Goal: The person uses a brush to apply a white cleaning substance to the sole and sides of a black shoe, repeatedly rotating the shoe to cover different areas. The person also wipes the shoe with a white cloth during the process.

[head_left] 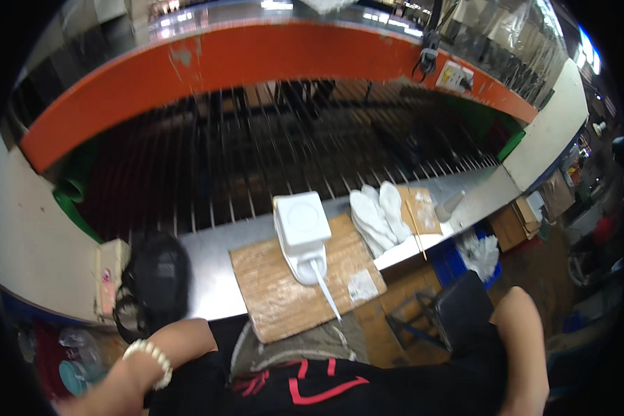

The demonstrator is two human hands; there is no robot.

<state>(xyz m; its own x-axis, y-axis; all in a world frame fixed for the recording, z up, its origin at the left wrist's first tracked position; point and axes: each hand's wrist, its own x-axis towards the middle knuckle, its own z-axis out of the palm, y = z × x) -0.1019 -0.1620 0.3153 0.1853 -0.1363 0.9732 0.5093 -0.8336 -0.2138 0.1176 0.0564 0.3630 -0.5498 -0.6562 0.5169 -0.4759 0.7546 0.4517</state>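
A workshop bench fills the view: a grey metal table (208, 270) runs from the near left to the far right, with a dark slatted grid and a curved orange rail (256, 59) beyond it.

Nearest, the person's forearms come in at the lower edge. The left forearm carries a pale bead bracelet (152, 357), but the left hand itself runs out of the picture at the lower left corner, so how far it is open cannot be told. The right arm shows only as a bent elbow at the lower right; the right hand is out of view. Neither hand is on the work.

Just beyond, a brown cardboard sheet (284, 291) lies on the table's near edge. A white shoe form (305, 239) stands on it, untouched, a thin white strip trailing from its base toward the person. A black cap (156, 277) sits to the left.

Farther right, a small pile of white insoles (378, 211) rests beside a thin stick and a small bottle (451, 204). Judging by this, the piled pieces look finished or waiting, and the form on the cardboard looks paused mid-work.
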